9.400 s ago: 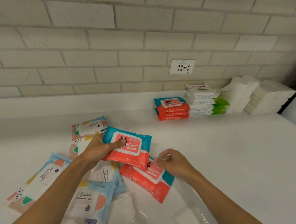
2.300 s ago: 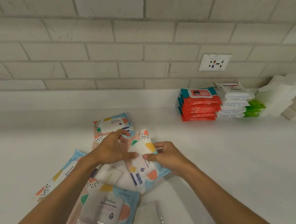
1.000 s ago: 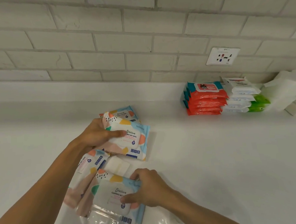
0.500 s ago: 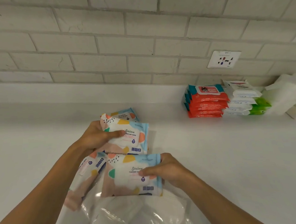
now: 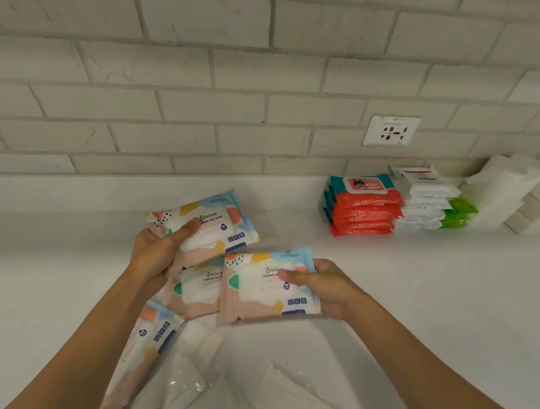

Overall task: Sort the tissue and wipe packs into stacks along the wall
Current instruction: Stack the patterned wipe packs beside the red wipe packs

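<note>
My left hand [image 5: 158, 252] grips a pastel patterned wet wipes pack [image 5: 219, 217], lifted above the counter with at least one more like pack pressed beneath it. My right hand [image 5: 324, 288] holds another pastel wipes pack [image 5: 258, 290] by its right edge, just below and right of the left one. A further pastel pack [image 5: 195, 291] shows between my hands, and another [image 5: 153, 331] lies under my left forearm. Against the wall at right stand a stack of red and teal baby wipes [image 5: 362, 209], a white and green pack stack [image 5: 433, 207], and white tissue stacks [image 5: 511, 196].
Clear plastic tissue packs [image 5: 242, 392] lie on the white counter [image 5: 425, 289] near the bottom edge, between my forearms. A wall socket [image 5: 391, 130] sits in the brick wall above the sorted stacks. Bare counter stretches along the wall left of the red stack.
My right hand has raised its pastel pack up toward the packs in my left hand. My left hand has lifted its packs slightly toward the wall.
</note>
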`<state>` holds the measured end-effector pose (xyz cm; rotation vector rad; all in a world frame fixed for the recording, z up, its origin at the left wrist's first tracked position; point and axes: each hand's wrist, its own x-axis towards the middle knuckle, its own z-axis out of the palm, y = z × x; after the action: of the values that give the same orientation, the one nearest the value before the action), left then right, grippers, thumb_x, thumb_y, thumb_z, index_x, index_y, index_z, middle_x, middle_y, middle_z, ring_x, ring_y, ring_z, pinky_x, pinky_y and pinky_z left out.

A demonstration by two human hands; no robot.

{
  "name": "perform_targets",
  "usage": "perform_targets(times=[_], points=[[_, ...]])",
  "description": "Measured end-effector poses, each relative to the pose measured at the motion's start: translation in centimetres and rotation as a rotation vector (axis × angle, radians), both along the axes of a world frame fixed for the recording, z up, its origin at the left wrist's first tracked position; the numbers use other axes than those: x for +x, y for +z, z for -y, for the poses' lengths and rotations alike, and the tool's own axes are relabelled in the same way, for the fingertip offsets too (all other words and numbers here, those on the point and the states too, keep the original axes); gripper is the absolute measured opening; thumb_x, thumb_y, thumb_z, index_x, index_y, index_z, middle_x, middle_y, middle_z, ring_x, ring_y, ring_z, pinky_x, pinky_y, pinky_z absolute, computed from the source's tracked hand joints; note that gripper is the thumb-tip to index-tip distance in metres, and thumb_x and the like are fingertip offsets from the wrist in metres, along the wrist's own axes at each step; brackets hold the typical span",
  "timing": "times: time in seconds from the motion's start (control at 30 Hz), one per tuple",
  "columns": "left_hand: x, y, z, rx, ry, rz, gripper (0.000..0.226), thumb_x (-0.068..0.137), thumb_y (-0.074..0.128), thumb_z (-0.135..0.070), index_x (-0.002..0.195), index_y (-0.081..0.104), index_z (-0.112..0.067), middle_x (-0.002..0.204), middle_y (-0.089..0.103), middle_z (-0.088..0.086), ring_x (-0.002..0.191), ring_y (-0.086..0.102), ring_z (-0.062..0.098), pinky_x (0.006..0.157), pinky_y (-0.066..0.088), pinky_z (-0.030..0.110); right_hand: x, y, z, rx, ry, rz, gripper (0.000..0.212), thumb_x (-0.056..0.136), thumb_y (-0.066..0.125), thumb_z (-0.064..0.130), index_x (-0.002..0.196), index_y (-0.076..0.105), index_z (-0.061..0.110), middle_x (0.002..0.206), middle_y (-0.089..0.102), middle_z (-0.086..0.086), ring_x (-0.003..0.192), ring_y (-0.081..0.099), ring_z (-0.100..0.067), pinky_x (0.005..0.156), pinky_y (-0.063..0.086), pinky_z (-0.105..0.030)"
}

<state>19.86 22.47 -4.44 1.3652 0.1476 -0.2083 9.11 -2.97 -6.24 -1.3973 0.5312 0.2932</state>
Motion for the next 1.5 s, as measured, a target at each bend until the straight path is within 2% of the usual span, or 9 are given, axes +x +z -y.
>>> perform_targets(times=[0.13, 0.23, 0.47, 0.6, 0.77, 0.97, 1.1, 1.27, 1.5], points=[[1.0, 0.6, 1.1, -0.051, -0.025, -0.019, 0.031, 0.076, 0.080, -0.019, 0.102, 0.070, -0.003, 0.095, 0.076, 0.010, 0.083, 0.075, 0.027, 0.060, 0.062, 0.040, 3.0, 0.9, 1.9, -0.055, -0.120, 0.073, 0.022, 0.080, 0.076, 0.003, 0.101, 0.068, 0.006, 0.091, 0.075, -0.013, 0.072, 0.073, -0.026, 0.059, 0.061, -0.041], [1.9, 0.6, 2.1, -0.040, -0.026, -0.028, 0.022, 0.079, 0.078, -0.016, 0.093, 0.068, -0.002, 0.085, 0.076, 0.010, 0.067, 0.074, 0.022, 0.047, 0.056, 0.029, 5.8, 0.9, 3.2, -0.163, -0.167, 0.109, 0.024, 0.080, 0.077, 0.004, 0.101, 0.067, 0.007, 0.093, 0.075, -0.012, 0.076, 0.074, -0.027, 0.068, 0.061, -0.045], [4.6, -0.3, 3.7, -0.076, -0.089, -0.090, 0.038, 0.075, 0.081, -0.020, 0.101, 0.067, 0.004, 0.104, 0.072, 0.022, 0.093, 0.071, 0.038, 0.087, 0.055, 0.053, 12.5, -1.0, 6.3, -0.449, -0.222, 0.096, 0.034, 0.079, 0.078, 0.013, 0.111, 0.067, 0.007, 0.102, 0.073, -0.008, 0.084, 0.073, -0.023, 0.076, 0.061, -0.042], [5.5, -1.0, 5.1, -0.120, -0.092, -0.124, 0.025, 0.081, 0.075, -0.012, 0.098, 0.066, 0.005, 0.102, 0.073, 0.019, 0.091, 0.073, 0.035, 0.067, 0.061, 0.041, 15.2, -1.4, 6.7, -0.610, -0.194, 0.073, 0.041, 0.081, 0.075, 0.020, 0.117, 0.060, 0.006, 0.106, 0.068, -0.006, 0.090, 0.067, -0.020, 0.065, 0.057, -0.028], [6.1, -1.1, 6.1, -0.166, -0.115, -0.172, 0.031, 0.082, 0.072, -0.010, 0.109, 0.065, 0.004, 0.104, 0.074, 0.016, 0.088, 0.072, 0.038, 0.061, 0.061, 0.039, 17.0, -1.7, 7.0, -0.765, -0.113, 0.032, 0.041, 0.086, 0.071, 0.020, 0.119, 0.052, 0.006, 0.112, 0.062, -0.009, 0.087, 0.059, -0.019, 0.048, 0.041, -0.018], [7.2, -1.8, 6.6, -0.151, -0.100, -0.206, 0.037, 0.080, 0.073, -0.009, 0.112, 0.063, 0.006, 0.104, 0.074, 0.017, 0.088, 0.073, 0.037, 0.061, 0.062, 0.042, 17.9, -3.0, 7.7, -0.927, -0.063, 0.020, 0.042, 0.090, 0.061, 0.012, 0.129, 0.045, 0.010, 0.116, 0.057, -0.010, 0.098, 0.060, -0.025, 0.076, 0.057, -0.036], [7.8, -2.3, 6.9, -0.109, -0.093, -0.205, 0.034, 0.079, 0.075, -0.011, 0.109, 0.066, 0.002, 0.101, 0.075, 0.015, 0.088, 0.073, 0.034, 0.062, 0.062, 0.043, 18.2, -3.5, 7.9, -1.001, -0.064, 0.008, 0.045, 0.089, 0.060, 0.010, 0.130, 0.043, 0.010, 0.119, 0.057, -0.012, 0.095, 0.059, -0.024, 0.070, 0.055, -0.033], [8.3, -2.5, 7.1, -0.093, -0.107, -0.215, 0.037, 0.077, 0.076, -0.012, 0.110, 0.066, 0.002, 0.101, 0.075, 0.015, 0.090, 0.073, 0.033, 0.066, 0.061, 0.049, 18.3, -3.2, 7.6, -1.117, -0.062, -0.006, 0.053, 0.089, 0.058, 0.004, 0.136, 0.036, 0.009, 0.124, 0.056, -0.016, 0.108, 0.060, -0.032, 0.081, 0.056, -0.036], [8.3, -2.5, 8.2, -0.081, -0.115, -0.206, 0.033, 0.077, 0.076, -0.011, 0.106, 0.067, 0.001, 0.098, 0.075, 0.016, 0.084, 0.074, 0.030, 0.060, 0.062, 0.039, 17.8, -3.1, 6.8, -1.296, -0.006, 0.064, 0.057, 0.086, 0.065, 0.005, 0.134, 0.035, 0.006, 0.124, 0.052, -0.016, 0.110, 0.056, -0.030, 0.091, 0.053, -0.038]])
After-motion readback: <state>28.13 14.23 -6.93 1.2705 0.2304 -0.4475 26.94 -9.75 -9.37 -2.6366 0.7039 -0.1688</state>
